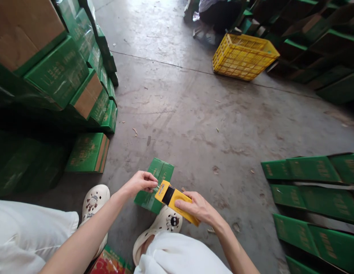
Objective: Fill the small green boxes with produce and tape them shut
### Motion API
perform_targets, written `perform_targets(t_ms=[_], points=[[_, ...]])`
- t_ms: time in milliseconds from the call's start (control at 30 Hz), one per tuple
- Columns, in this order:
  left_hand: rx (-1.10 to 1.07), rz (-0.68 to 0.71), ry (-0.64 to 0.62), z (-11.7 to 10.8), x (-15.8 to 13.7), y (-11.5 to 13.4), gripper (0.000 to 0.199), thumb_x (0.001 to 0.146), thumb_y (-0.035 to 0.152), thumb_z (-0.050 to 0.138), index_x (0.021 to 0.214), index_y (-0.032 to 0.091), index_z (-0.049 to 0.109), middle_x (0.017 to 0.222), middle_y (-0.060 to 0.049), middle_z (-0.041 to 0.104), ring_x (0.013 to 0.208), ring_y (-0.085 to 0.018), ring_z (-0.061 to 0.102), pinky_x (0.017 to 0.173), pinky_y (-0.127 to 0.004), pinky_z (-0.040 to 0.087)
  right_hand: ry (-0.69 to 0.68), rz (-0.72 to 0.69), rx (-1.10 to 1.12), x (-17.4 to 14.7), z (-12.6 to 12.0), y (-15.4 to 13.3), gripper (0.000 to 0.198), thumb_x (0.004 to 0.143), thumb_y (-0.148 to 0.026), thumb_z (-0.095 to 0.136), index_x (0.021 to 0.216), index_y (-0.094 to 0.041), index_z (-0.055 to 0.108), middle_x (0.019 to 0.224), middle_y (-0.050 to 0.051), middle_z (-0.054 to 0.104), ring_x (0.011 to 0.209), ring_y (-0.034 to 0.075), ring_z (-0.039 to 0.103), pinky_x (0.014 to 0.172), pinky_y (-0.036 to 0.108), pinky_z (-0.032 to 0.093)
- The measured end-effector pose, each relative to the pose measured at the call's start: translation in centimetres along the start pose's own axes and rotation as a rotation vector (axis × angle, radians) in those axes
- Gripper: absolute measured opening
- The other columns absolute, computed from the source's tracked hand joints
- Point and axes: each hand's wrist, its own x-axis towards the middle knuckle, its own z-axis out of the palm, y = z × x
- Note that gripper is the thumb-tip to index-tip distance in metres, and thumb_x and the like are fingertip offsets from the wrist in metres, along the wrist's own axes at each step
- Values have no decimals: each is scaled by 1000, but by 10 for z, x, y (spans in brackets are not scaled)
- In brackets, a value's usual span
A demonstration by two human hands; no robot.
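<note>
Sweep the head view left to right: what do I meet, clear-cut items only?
Stacked green boxes → left grip → yellow handheld tool → right grip → yellow crate → lower-right green boxes.

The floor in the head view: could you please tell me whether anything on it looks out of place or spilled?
A few small scraps lie loose on the floor, one pale piece near the left-hand stack of boxes, looking like litter. A dark smudge lies nearby; whether it is a spill, I cannot tell.
</note>
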Motion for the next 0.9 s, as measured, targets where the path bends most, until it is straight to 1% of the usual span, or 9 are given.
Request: perform_targets(t_ms=[67,167,267,400,600,700,767,833,900], points=[[-9,41,89,-27,1,2,43,57,45,94,81,14,77,72,-2,71,62,-12,63,65,-25,51,-13,36,-77,-9,-15,9,47,84,-64,65,82,-17,70,77,1,67,68,17,54,55,26,32],[-9,121,269,-68,3,5,44,57,48,94,80,15,76,70,0,68,64,-12,61,65,-23,50,44,131,-204,-27,-37,29,45,83,-63,66,77,-18,67,74,1,66,66,17,54,54,27,29],[21,171,289,-84,7,1,44,62,51,92,81,16,75,72,0,67,66,-12,60,67,-24,50,92,184,-281,-37,-50,46,47,82,-65,66,73,-19,64,72,2,66,66,18,56,55,28,29],[37,197,306,-81,12,-11,47,64,56,90,82,16,75,71,1,66,65,-11,59,68,-24,49,91,177,-264,-32,-47,59,52,82,-70,65,73,-19,63,73,2,66,66,18,56,55,28,28],[83,197,379,-80,27,-37,57,61,66,86,85,16,74,74,0,67,67,-12,58,69,-24,49,72,182,-280,-6,-41,67,56,83,-74,63,75,-18,64,75,3,68,67,18,57,54,28,27],[100,163,438,-60,43,-59,64,61,74,80,83,15,73,70,0,66,63,-12,57,64,-24,47,60,188,-301,11,-38,67,55,83,-72,63,76,-17,66,76,4,70,68,18,59,55,27,29],[120,141,472,-42,53,-73,67,65,79,73,84,15,73,69,-1,66,64,-14,59,63,-25,47,51,200,-316,23,-36,65,54,83,-71,64,76,-17,68,76,5,71,68,19,60,56,27,30],[148,126,519,-28,60,-83,68,71,78,68,94,14,74,77,-3,69,71,-17,64,68,-27,51,48,210,-346,34,-32,60,55,82,-71,65,76,-17,69,76,6,72,67,19,60,56,27,31],[186,116,585,-24,63,-86,68,75,72,69,111,14,72,94,-8,73,87,-22,69,79,-32,55,50,214,-389,43,-27,53,56,81,-72,65,77,-17,71,77,8,73,68,19,61,57,27,32]])
